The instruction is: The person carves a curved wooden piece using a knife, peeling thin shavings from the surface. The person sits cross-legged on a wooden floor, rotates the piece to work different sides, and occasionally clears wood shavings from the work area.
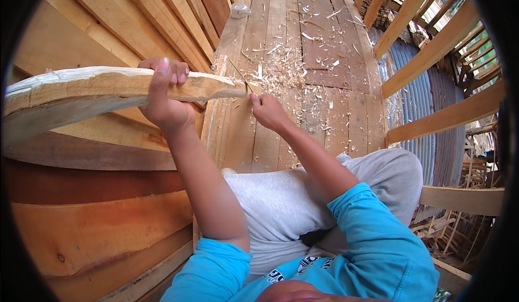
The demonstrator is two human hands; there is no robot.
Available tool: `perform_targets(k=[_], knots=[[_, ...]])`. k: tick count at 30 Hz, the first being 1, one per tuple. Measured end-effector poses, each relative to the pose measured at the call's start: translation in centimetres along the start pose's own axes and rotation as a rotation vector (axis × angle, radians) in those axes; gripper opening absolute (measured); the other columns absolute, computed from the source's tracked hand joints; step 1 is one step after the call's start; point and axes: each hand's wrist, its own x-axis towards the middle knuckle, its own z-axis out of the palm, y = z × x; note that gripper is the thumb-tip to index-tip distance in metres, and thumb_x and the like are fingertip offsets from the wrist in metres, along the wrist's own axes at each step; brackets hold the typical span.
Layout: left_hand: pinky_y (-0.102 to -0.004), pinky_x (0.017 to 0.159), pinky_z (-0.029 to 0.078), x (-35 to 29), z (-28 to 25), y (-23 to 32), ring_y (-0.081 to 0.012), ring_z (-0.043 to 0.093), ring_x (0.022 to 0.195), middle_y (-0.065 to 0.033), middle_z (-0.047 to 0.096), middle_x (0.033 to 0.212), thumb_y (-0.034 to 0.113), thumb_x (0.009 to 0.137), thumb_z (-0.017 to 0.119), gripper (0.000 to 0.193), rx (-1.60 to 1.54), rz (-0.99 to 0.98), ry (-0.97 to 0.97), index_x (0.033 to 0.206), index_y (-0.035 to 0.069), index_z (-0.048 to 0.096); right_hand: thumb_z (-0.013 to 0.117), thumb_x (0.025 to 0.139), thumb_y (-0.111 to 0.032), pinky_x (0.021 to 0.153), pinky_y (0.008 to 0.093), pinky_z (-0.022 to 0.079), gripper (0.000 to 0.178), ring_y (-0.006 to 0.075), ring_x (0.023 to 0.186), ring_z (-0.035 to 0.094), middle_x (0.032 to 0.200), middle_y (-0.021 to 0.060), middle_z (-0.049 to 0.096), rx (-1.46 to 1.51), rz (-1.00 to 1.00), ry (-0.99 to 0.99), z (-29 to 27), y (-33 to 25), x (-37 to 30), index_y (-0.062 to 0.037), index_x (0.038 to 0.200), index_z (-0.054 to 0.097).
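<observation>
A long, curved piece of pale wood comes in from the left edge and narrows toward its free end near the middle of the view. My left hand is wrapped round it a little short of that end, thumb across the near face. At the tip, my right hand is closed on what looks like a knife. Its thin dark blade slants up and left across the end of the wood; the handle is hidden in my fist. The upper face of the wood looks rough and freshly cut.
Curled wood shavings lie scattered over the plank floor. A small clear plastic bag sits at the far left of the planks. Stacked boards line the left side. Wooden rails stand on the right, with corrugated metal sheets beyond.
</observation>
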Motion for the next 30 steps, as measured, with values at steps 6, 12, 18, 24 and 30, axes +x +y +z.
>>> perform_targets(k=[6, 12, 18, 24, 30], knots=[[-0.0321, 0.069, 0.037, 0.0, -0.5, 0.2, -0.0154, 0.04, 0.065, -0.0026, 0.04, 0.066, 0.016, 0.073, 0.063, 0.019, -0.123, -0.059, -0.099, 0.079, 0.008, 0.047, 0.038, 0.101, -0.041, 0.066, 0.0487, 0.046, 0.058, 0.0407, 0.066, 0.061, 0.065, 0.0224, 0.06, 0.105, -0.162, 0.179, 0.8, -2.0, -0.4, 0.0039, 0.073, 0.061], [-0.0321, 0.066, 0.035, 0.0, 0.0, 0.4, -0.0152, 0.037, 0.063, -0.0029, 0.038, 0.064, 0.017, 0.073, 0.059, 0.019, -0.089, -0.044, -0.198, 0.076, 0.009, 0.042, 0.042, 0.099, -0.038, 0.065, 0.049, 0.046, 0.052, 0.0392, 0.066, 0.062, 0.064, 0.0211, 0.061, 0.076, -0.072, 0.033, -1.2, 0.7, 2.2, 0.0003, 0.071, 0.062], [-0.032, 0.069, 0.034, 0.0, 0.1, 0.3, -0.0129, 0.035, 0.062, 0.0002, 0.034, 0.064, 0.02, 0.077, 0.057, 0.017, -0.062, -0.057, -0.307, 0.076, 0.012, 0.042, 0.047, 0.097, -0.036, 0.065, 0.0491, 0.046, 0.047, 0.0394, 0.066, 0.061, 0.066, 0.0203, 0.062, 0.032, -0.012, 0.071, -1.9, -0.8, 0.7, -0.0006, 0.072, 0.063], [-0.0323, 0.065, 0.034, -0.1, -0.4, 0.5, -0.0141, 0.035, 0.061, -0.0025, 0.036, 0.063, 0.017, 0.075, 0.057, 0.019, -0.088, -0.059, -0.33, 0.076, 0.009, 0.039, 0.047, 0.097, -0.037, 0.067, 0.0493, 0.047, 0.045, 0.0416, 0.068, 0.062, 0.068, 0.0223, 0.062, 0.008, -0.136, 0.082, -1.9, -2.5, -1.2, -0.0014, 0.078, 0.068], [-0.0316, 0.066, 0.034, 0.1, -0.2, 0.3, -0.0142, 0.036, 0.061, -0.0028, 0.037, 0.064, 0.016, 0.075, 0.057, 0.018, -0.115, -0.058, -0.34, 0.077, 0.009, 0.041, 0.047, 0.097, -0.036, 0.061, 0.0503, 0.047, 0.045, 0.0421, 0.063, 0.061, 0.063, 0.0219, 0.061, -0.017, -0.297, 0.221, -0.9, -1.8, -0.6, -0.0007, 0.074, 0.065]])
